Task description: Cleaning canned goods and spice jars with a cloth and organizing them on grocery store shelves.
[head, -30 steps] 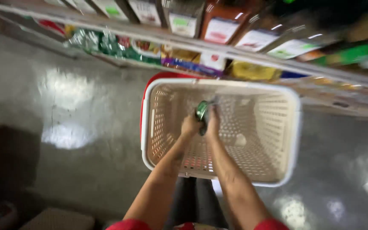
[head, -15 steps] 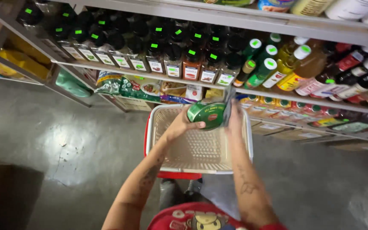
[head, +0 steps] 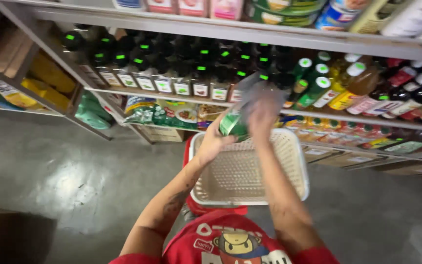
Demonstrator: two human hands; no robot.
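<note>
Green-labelled bottle (head: 232, 125) gripped by left hand (head: 213, 142) and blurred right hand (head: 262, 117), above beige basket (head: 299, 166), frame centre; best kept upright, clear of shelf bottles (head: 181, 73).

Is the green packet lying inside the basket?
No, both hands hold the green packet up above the basket, near the bottle shelf.

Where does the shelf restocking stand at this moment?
Done: the green item is out of the cream basket, which looks empty. In hand: left hand and right hand hold it raised before the shelf of dark bottles. Left: it is not on a shelf yet.
</note>
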